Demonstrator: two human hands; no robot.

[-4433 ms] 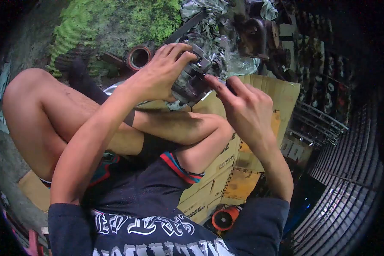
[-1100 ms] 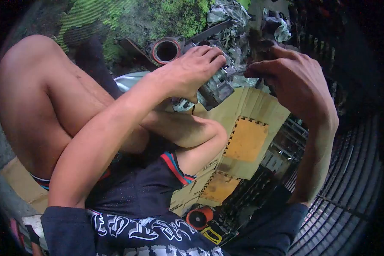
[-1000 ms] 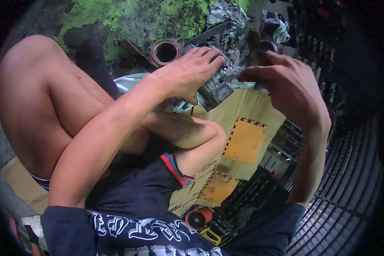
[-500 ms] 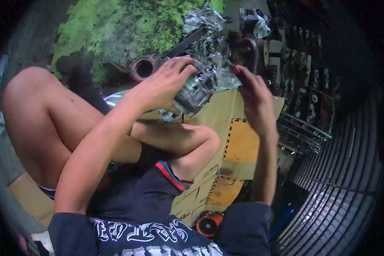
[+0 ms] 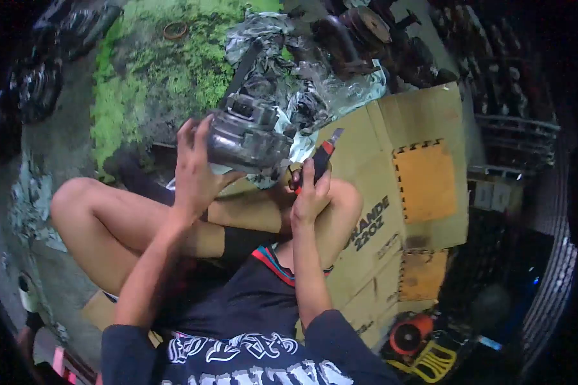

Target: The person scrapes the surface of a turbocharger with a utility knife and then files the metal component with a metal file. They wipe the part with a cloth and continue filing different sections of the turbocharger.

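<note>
My left hand (image 5: pixel 196 170) grips a grey metal motor-like part (image 5: pixel 247 135) and holds it up above my crossed legs. My right hand (image 5: pixel 309 192) rests near my knee, closed around a tool with a red and black handle (image 5: pixel 318 160) whose metal tip points up and away, just right of the part. The tip does not touch the part.
Flattened cardboard (image 5: pixel 398 186) covers the floor to the right. Crumpled plastic and several rusty metal parts (image 5: pixel 340 45) lie beyond. Mossy green ground (image 5: pixel 154 64) is at the back left. An orange round device (image 5: pixel 406 337) sits at the lower right, beside a metal grille (image 5: pixel 552 256).
My right hand has dropped from beside the part down to my knee and now holds the tool. My left hand has turned the part and lifted it. The view has swung left.
</note>
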